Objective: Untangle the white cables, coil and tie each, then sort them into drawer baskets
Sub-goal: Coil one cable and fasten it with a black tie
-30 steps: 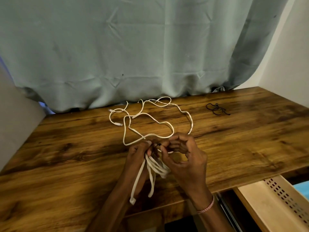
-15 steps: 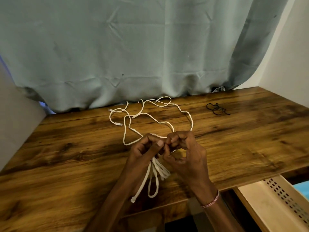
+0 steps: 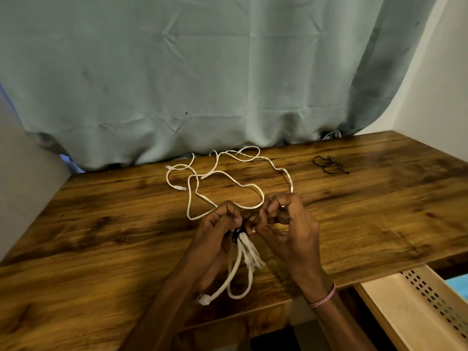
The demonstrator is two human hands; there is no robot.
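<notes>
My left hand point(image 3: 215, 228) and right hand point(image 3: 288, 224) pinch the black tie point(image 3: 236, 235) round the coiled cable point(image 3: 247, 254); judged limp, light, best held at its neck.

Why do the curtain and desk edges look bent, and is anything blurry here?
Head view: the wide lens splays the table edges and curves the right side of the curtain; the light is soft, with a dull sheen on the wood; the left hand and right hand are slightly smeared, so the black tie on the coiled cable is hard to make out.
</notes>
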